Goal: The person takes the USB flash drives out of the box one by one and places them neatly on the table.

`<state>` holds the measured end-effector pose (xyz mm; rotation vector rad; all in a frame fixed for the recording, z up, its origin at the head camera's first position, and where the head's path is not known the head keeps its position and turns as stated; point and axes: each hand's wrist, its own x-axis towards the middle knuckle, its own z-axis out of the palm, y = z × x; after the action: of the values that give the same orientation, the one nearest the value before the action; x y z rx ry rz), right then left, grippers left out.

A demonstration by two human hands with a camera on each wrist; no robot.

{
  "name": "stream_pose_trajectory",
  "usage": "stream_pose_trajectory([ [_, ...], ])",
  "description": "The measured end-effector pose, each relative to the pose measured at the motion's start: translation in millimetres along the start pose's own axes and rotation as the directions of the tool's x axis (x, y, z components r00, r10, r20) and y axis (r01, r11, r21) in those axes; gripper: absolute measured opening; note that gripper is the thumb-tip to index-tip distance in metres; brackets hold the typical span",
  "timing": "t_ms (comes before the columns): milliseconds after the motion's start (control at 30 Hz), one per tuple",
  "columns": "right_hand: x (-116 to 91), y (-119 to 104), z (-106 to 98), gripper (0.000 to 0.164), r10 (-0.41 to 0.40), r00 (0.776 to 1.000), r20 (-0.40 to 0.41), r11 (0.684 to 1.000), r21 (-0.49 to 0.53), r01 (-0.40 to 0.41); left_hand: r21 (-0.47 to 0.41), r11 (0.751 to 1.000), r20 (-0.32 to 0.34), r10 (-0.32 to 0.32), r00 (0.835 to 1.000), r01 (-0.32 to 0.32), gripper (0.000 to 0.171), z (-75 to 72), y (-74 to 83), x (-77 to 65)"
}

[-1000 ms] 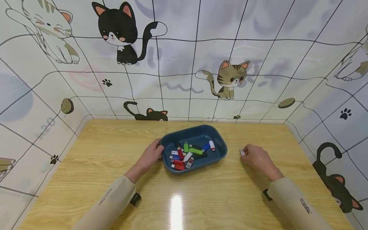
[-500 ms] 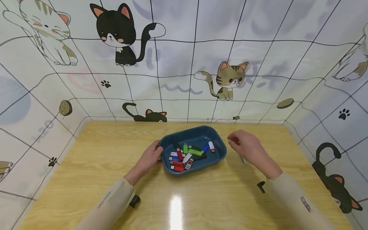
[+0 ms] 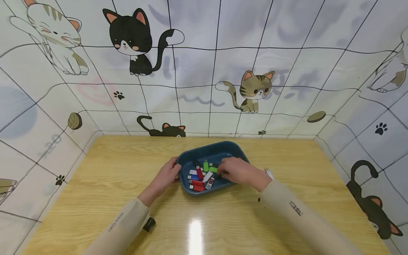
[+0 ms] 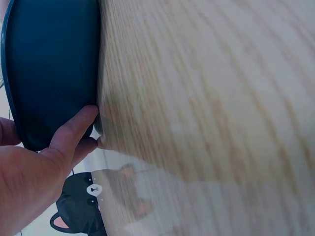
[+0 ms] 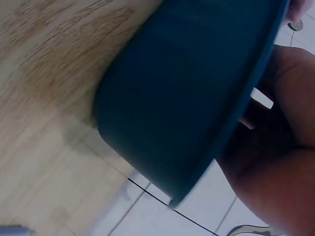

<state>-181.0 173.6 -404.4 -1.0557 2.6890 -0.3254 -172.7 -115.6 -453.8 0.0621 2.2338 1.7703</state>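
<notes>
A dark blue plastic tray (image 3: 204, 150) holds several USB flash drives, among them red ones (image 3: 198, 188), a green one (image 3: 205, 165) and a white one (image 3: 208, 176). My left hand (image 3: 165, 175) grips the tray's left end; the left wrist view shows its fingers against the outer wall. My right hand (image 3: 239, 171) reaches over the right side into the tray, its fingertips down by the drives. Whether they pinch one is hidden. In the right wrist view, the tray's wall (image 5: 182, 98) covers the fingertips. A whitish flash drive (image 3: 269, 173) lies on the table beside my right wrist.
The wooden table (image 3: 127, 152) carries the tray near its middle. Cat-printed sheeting (image 3: 197, 99) stands as a wall along the back and both sides.
My right hand has let go of the whitish flash drive on the table at the right and moved left into the tray. My left hand stays on the tray's end.
</notes>
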Motion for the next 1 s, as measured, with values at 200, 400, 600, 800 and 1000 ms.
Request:
stream_pose_trajectory([
  [200,8,3,6,0.018,0.08,0.996,0.05,0.997,0.018,-0.081,-0.012,1.0,0.008,0.012,1.0,-0.012,0.049,1.7,0.2,-1.4],
  [400,13,2,7,0.025,0.106,0.992,0.063,0.994,-0.019,-0.105,-0.025,1.0,0.004,0.016,1.0,-0.016,0.048,1.6,1.5,-3.1],
  [600,16,1,8,0.027,0.125,0.99,0.068,0.992,-0.029,-0.123,-0.013,1.0,0.006,0.009,1.0,-0.009,0.049,0.9,2.8,-3.5],
  [800,20,0,7,0.024,0.138,0.986,0.091,0.99,-0.023,-0.137,-0.015,1.0,0.013,0.018,1.0,-0.018,0.05,-0.2,2.5,-3.4],
  [1000,23,0,7,0.016,0.14,0.986,0.089,0.99,-0.048,-0.136,-0.02,1.0,0.01,0.023,1.0,-0.022,0.049,0.6,1.1,-2.1],
])
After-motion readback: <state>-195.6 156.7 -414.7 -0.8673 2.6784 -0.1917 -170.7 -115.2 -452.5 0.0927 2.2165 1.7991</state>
